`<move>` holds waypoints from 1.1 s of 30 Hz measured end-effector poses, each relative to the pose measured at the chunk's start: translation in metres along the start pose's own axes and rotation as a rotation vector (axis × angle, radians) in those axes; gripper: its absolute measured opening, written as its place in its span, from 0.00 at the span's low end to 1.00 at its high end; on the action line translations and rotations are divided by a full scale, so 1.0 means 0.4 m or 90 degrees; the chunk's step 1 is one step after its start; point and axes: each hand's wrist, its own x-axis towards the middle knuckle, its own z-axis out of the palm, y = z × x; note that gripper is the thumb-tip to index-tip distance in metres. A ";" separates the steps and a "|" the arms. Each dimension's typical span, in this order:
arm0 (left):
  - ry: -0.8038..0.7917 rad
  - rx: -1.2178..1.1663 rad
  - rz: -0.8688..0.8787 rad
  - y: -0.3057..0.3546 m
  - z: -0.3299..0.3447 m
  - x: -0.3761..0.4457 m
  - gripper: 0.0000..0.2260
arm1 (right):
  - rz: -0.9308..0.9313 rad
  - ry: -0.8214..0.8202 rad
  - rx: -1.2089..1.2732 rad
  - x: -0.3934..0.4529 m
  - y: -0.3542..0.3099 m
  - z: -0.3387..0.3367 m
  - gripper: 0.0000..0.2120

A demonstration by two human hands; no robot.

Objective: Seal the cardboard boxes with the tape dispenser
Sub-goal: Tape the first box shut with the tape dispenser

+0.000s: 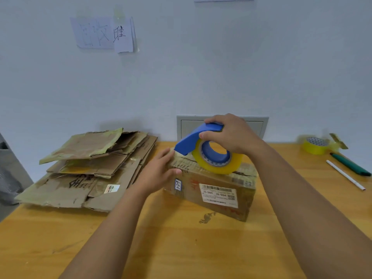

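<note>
Bright, even light; soft focus, wide-angle bending at edges.

spare tape roll [315, 146] far right | green pen [351, 164], white pen [345, 175] beside | wall notes [103, 34]

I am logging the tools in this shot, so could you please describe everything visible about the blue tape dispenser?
The blue plastic tape dispenser has a curved hood and a blue hub carrying a yellowish translucent tape roll. It stands upright on the top of the worn brown cardboard box, along its flap seam. The right hand grips it from above; the left hand rests on the box's left end.
</note>
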 end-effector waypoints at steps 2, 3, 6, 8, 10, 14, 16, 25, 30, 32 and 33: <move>-0.043 0.054 0.007 -0.009 -0.021 0.024 0.33 | 0.012 -0.017 -0.003 0.014 -0.004 0.005 0.18; -0.055 0.093 0.017 -0.010 -0.024 0.030 0.33 | 0.015 -0.027 -0.005 0.017 -0.002 0.003 0.19; -0.028 0.146 0.060 0.001 -0.013 0.023 0.37 | 0.029 -0.070 0.030 0.012 0.019 -0.008 0.18; 0.010 0.133 0.084 0.010 0.007 0.013 0.40 | 0.033 -0.080 0.055 0.004 0.032 -0.012 0.18; 0.034 0.108 0.077 0.012 0.027 0.008 0.42 | 0.033 -0.074 0.058 -0.002 0.037 -0.012 0.19; 0.070 0.088 0.079 0.022 0.034 0.015 0.40 | 0.029 -0.070 0.044 -0.005 0.032 -0.017 0.16; 0.077 0.101 0.091 0.026 0.030 0.022 0.37 | 0.025 -0.082 0.051 -0.004 0.029 -0.030 0.11; 0.009 0.243 0.033 0.013 0.039 0.028 0.50 | 0.043 -0.104 0.059 -0.067 0.077 -0.119 0.10; -0.007 0.291 0.084 0.052 0.059 0.022 0.47 | 0.051 -0.054 0.071 -0.079 0.067 -0.084 0.11; -0.007 0.267 0.122 0.074 0.083 0.010 0.46 | 0.053 -0.042 0.078 -0.075 0.065 -0.077 0.11; 0.001 0.256 0.126 0.079 0.093 0.008 0.46 | 0.055 -0.039 0.084 -0.074 0.066 -0.076 0.11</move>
